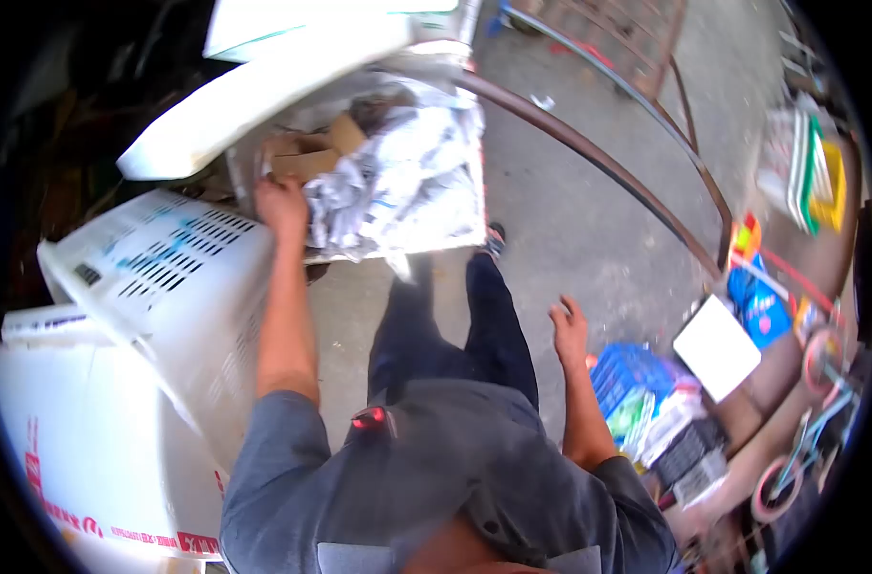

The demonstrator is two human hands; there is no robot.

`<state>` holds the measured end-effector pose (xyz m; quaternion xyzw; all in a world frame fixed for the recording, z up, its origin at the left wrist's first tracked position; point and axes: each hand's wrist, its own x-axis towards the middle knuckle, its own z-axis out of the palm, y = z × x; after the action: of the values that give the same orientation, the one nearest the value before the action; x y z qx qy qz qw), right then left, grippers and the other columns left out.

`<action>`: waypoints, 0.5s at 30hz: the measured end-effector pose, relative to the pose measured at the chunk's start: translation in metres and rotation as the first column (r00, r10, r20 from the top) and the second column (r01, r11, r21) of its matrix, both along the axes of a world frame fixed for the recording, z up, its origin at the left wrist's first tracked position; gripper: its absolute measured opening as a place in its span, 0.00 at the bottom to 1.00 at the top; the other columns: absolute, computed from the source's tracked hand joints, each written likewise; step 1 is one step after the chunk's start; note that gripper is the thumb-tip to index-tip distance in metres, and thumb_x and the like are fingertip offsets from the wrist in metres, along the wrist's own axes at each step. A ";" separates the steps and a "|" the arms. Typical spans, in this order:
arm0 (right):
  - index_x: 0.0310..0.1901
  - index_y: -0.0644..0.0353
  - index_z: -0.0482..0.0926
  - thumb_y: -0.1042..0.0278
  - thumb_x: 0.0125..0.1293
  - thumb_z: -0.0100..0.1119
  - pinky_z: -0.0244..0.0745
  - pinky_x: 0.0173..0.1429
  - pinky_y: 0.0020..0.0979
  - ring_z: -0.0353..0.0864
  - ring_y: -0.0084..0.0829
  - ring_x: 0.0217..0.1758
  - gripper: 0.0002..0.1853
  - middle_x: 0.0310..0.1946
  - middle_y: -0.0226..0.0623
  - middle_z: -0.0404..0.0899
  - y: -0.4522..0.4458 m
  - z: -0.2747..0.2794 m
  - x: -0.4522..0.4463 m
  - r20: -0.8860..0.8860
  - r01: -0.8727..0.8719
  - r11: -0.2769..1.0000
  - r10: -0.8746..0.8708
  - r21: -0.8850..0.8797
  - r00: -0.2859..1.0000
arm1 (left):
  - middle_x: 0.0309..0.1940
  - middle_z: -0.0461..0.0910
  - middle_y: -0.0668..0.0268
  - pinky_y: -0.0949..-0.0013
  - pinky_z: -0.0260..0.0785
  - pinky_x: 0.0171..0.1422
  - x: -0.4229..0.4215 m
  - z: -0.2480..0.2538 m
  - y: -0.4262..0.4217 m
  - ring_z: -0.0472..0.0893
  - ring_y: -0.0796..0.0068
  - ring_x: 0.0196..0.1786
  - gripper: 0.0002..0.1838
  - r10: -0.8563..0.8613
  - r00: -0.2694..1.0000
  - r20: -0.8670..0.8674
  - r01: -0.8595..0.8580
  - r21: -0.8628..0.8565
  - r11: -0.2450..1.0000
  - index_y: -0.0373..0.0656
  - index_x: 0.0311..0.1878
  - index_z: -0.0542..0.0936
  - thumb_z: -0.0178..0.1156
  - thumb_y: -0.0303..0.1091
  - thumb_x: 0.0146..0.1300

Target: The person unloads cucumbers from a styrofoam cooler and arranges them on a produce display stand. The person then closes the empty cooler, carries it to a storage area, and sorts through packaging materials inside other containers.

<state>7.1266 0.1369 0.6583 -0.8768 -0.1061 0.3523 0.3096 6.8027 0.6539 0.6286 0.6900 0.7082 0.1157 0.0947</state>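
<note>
My left hand (283, 206) reaches into a container of crumpled white paper (402, 182) in front of me. Its fingers are closed at the near edge of a folded piece of brown cardboard (307, 161), partly hidden by the hand and blurred. A long white foam-like piece (264, 100) lies across the container's far left side. Held out at my right side, my right hand (569, 330) is empty with its fingers apart, above the concrete floor.
Left of me, a white slotted plastic basket (158, 253) leans beside a white carton (101, 421) with red print. A curved brown metal bar (589, 158) extends right from the container. A blue basket (637, 383), a white square panel (716, 347) and a small bicycle (804, 435) stand at right.
</note>
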 end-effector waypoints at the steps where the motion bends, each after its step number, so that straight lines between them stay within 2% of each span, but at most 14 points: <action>1: 0.60 0.65 0.79 0.66 0.68 0.65 0.73 0.40 0.26 0.75 0.24 0.34 0.21 0.35 0.37 0.81 0.110 0.047 -0.003 -0.175 -0.063 0.998 0.060 -0.007 0.983 | 0.51 0.77 0.38 0.45 0.68 0.61 0.002 0.002 -0.010 0.77 0.37 0.55 0.21 -0.033 0.998 0.044 0.030 0.080 0.996 0.30 0.52 0.77 0.59 0.39 0.65; 2: 0.61 0.65 0.78 0.67 0.70 0.64 0.75 0.46 0.29 0.79 0.26 0.40 0.20 0.39 0.40 0.82 0.164 0.045 -0.006 -0.221 -0.191 0.969 0.223 0.158 0.949 | 0.49 0.78 0.39 0.45 0.68 0.60 0.013 0.014 -0.018 0.76 0.37 0.54 0.21 -0.034 0.996 0.086 0.027 0.083 0.996 0.30 0.53 0.77 0.60 0.39 0.64; 3: 0.60 0.66 0.78 0.69 0.70 0.62 0.76 0.53 0.30 0.82 0.29 0.48 0.19 0.44 0.42 0.83 0.227 0.050 -0.019 -0.093 -0.261 0.867 0.329 0.425 0.940 | 0.47 0.78 0.39 0.45 0.67 0.60 0.020 0.026 -0.025 0.76 0.37 0.52 0.22 -0.035 0.991 0.128 0.024 0.086 0.996 0.30 0.54 0.77 0.61 0.38 0.64; 4: 0.58 0.68 0.78 0.69 0.71 0.61 0.75 0.59 0.33 0.83 0.37 0.56 0.18 0.49 0.47 0.83 0.281 0.052 -0.018 -0.019 -0.416 0.794 0.473 0.444 0.881 | 0.47 0.77 0.40 0.46 0.66 0.61 0.021 0.025 -0.030 0.75 0.37 0.53 0.22 -0.021 0.991 0.130 0.006 0.113 0.994 0.30 0.55 0.76 0.61 0.37 0.63; 6: 0.56 0.69 0.79 0.68 0.71 0.59 0.75 0.61 0.36 0.83 0.47 0.56 0.16 0.51 0.52 0.82 0.371 0.030 -0.024 0.261 -0.620 0.570 0.587 0.539 0.766 | 0.51 0.75 0.40 0.46 0.63 0.63 0.026 0.028 -0.039 0.72 0.38 0.56 0.24 -0.015 0.989 0.147 -0.003 0.123 0.992 0.30 0.59 0.73 0.61 0.34 0.63; 7: 0.53 0.70 0.79 0.68 0.71 0.56 0.74 0.62 0.39 0.81 0.53 0.56 0.15 0.53 0.55 0.81 0.411 0.011 -0.027 0.264 -0.624 0.546 0.596 0.559 0.758 | 0.52 0.74 0.41 0.46 0.62 0.64 0.028 0.028 -0.043 0.71 0.38 0.57 0.24 -0.010 0.988 0.154 -0.011 0.132 0.991 0.31 0.59 0.72 0.62 0.33 0.63; 8: 0.55 0.70 0.80 0.69 0.72 0.55 0.75 0.61 0.36 0.83 0.46 0.55 0.16 0.52 0.52 0.83 0.446 -0.017 -0.026 0.342 -0.707 0.479 0.642 0.520 0.686 | 0.53 0.73 0.42 0.45 0.62 0.64 0.028 0.027 -0.044 0.70 0.38 0.57 0.25 -0.011 0.987 0.160 -0.013 0.143 0.990 0.31 0.60 0.72 0.62 0.33 0.62; 10: 0.54 0.69 0.81 0.69 0.68 0.52 0.77 0.60 0.43 0.83 0.53 0.54 0.18 0.50 0.57 0.83 0.505 -0.093 -0.030 0.369 -0.833 0.442 0.752 0.333 0.547 | 0.55 0.72 0.42 0.45 0.61 0.65 0.028 0.026 -0.047 0.70 0.38 0.58 0.26 -0.003 0.985 0.174 -0.022 0.144 0.989 0.31 0.62 0.71 0.62 0.32 0.63; 11: 0.53 0.69 0.82 0.70 0.67 0.53 0.77 0.59 0.44 0.83 0.54 0.54 0.17 0.51 0.57 0.83 0.525 -0.118 -0.035 0.319 -0.915 0.375 0.857 0.151 0.404 | 0.55 0.72 0.41 0.45 0.61 0.65 0.027 0.027 -0.047 0.69 0.38 0.59 0.26 -0.003 0.984 0.180 -0.022 0.135 0.991 0.31 0.62 0.70 0.61 0.32 0.64; 13: 0.51 0.68 0.83 0.71 0.65 0.53 0.79 0.58 0.45 0.84 0.55 0.53 0.17 0.52 0.57 0.83 0.555 -0.158 -0.042 0.123 -0.970 0.148 0.984 -0.196 0.125 | 0.57 0.71 0.41 0.45 0.60 0.66 0.027 0.025 -0.048 0.69 0.38 0.60 0.26 0.005 0.985 0.175 -0.026 0.118 0.993 0.30 0.64 0.69 0.60 0.32 0.65; 15: 0.53 0.64 0.83 0.70 0.63 0.56 0.80 0.57 0.45 0.84 0.54 0.54 0.18 0.53 0.57 0.82 0.555 -0.216 -0.048 0.112 -0.958 0.227 0.971 -0.173 0.210 | 0.58 0.71 0.41 0.45 0.59 0.68 0.026 0.025 -0.052 0.68 0.38 0.61 0.27 0.023 0.989 0.147 -0.036 0.087 0.996 0.30 0.64 0.69 0.61 0.32 0.65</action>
<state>7.0788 0.6922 0.4426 -0.6604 -0.6456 0.3830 -0.0173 6.8285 0.6018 0.6539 0.6728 0.7036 0.1987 0.1132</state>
